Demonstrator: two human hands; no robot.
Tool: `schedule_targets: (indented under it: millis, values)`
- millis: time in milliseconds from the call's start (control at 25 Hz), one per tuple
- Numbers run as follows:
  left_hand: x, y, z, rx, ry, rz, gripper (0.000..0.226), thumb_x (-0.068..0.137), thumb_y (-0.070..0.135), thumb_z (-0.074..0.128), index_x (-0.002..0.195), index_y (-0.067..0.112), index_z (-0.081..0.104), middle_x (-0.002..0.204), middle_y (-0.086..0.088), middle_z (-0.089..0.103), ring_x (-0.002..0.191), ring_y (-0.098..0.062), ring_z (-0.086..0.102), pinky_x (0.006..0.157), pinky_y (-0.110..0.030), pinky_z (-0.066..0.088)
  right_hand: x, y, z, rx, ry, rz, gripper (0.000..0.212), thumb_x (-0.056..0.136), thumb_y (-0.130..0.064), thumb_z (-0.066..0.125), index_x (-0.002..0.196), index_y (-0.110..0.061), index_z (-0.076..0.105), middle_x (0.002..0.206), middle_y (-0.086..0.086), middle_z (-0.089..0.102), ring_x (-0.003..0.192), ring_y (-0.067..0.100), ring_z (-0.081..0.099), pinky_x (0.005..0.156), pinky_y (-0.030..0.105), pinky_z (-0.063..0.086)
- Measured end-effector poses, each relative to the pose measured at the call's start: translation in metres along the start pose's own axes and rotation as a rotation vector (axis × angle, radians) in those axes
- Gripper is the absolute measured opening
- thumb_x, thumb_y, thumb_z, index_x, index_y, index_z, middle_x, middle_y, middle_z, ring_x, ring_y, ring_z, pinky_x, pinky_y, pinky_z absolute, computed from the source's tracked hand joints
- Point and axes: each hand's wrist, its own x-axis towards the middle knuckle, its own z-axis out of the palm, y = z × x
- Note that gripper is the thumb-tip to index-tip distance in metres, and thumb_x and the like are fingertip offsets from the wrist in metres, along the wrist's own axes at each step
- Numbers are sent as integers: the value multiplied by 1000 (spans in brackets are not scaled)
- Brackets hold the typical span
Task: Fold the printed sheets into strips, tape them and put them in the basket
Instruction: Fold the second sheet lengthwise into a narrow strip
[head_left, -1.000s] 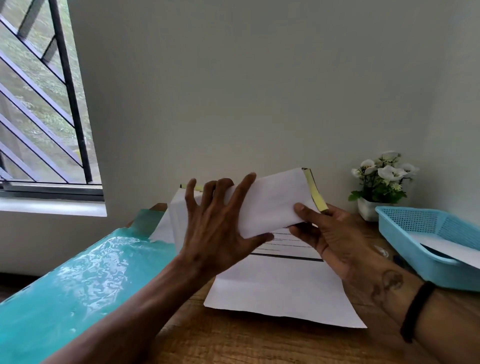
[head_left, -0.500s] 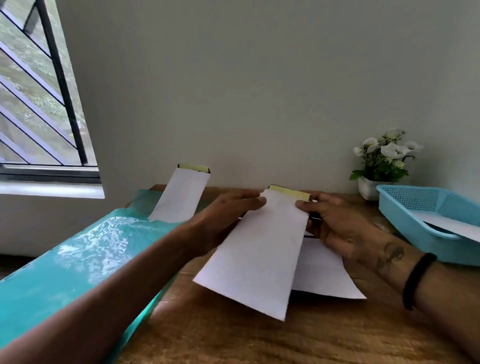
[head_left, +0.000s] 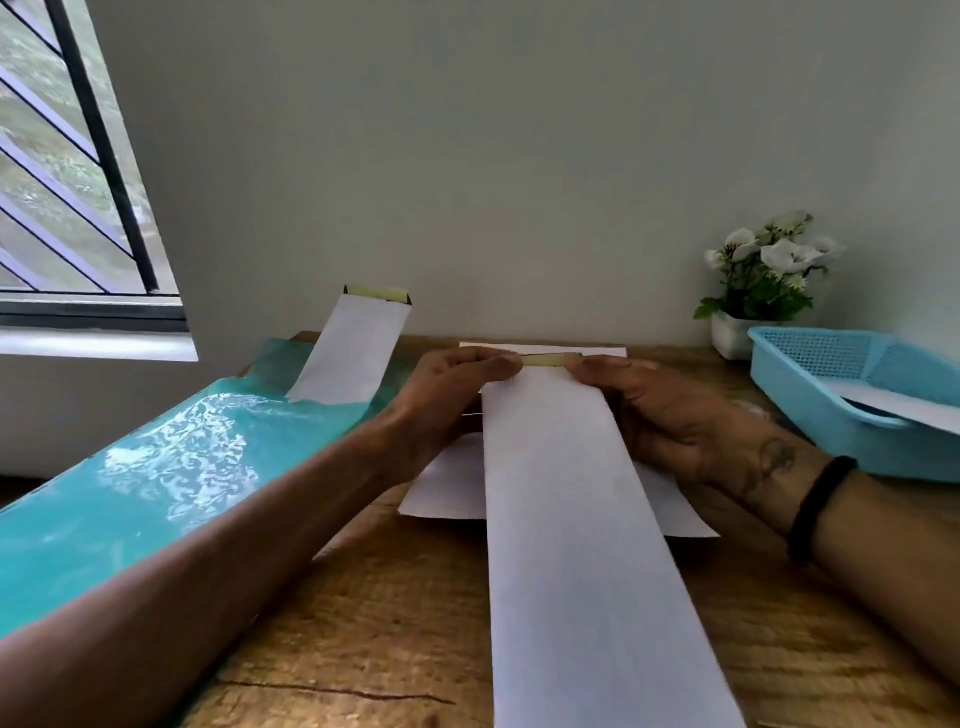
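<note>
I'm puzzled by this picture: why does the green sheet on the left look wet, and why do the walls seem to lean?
Head view: the teal sheet is glossy and mirrors bright daylight from the window, hence the watery glare; the wide-angle lens bends the window bars and stretches the folded strip near the bottom edge; the basket looks slightly soft.

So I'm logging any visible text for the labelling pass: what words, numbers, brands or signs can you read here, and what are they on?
None can be read.
Folded strip held by the left hand and right hand: blank white face.
Sheets beneath: no print shows.
Tattoo on the right wrist: a design, too blurred to read.
</note>
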Motion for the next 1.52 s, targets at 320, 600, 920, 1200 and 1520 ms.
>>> schedule_targets:
  millis: [320, 600, 920, 1200, 1520]
  values:
    - [1, -5, -1, 28, -33, 105, 15, 93, 3, 73, 105, 11, 71, 92, -13, 73, 82, -22, 71, 68, -29, 60, 8, 5, -3, -83, 69, -110, 15, 88, -2, 73, 100, -10, 78, 106, 23, 75, 90, 31, 72, 93, 46, 58]
    - [2, -5, -1, 101, 17, 95, 19, 95, 5, 64, 91, 15, 80, 94, -2, 77, 84, -17, 70, 67, -24, 57, 6, 2, -1, -185, 99, -120, 17, 91, 3, 65, 99, -6, 77, 93, 11, 76, 85, 24, 70, 74, 33, 60]
    - [-6, -10, 6, 262, -25, 250, 21, 91, 25, 79, 108, 13, 79, 100, -6, 80, 94, -20, 78, 79, -32, 64, 2, 8, 2, -330, 186, -277, 37, 67, -25, 95, 95, -15, 73, 95, 15, 79, 84, 29, 77, 76, 41, 64]
    - [0, -9, 4, 75, 49, 181, 15, 93, 10, 76, 106, 15, 77, 89, -8, 78, 82, -18, 74, 72, -29, 59, 7, -1, 0, -310, 179, -259, 27, 82, -2, 82, 100, -19, 70, 107, 23, 74, 85, 33, 72, 80, 47, 61]
    - [4, -13, -2, 385, 194, 359, 10, 97, 17, 71, 102, 21, 79, 94, 8, 76, 88, -7, 71, 71, -22, 59, 5, -6, 0, 8, 191, -116, 23, 87, 3, 74, 96, -11, 59, 76, 8, 71, 55, 15, 70, 49, 25, 57]
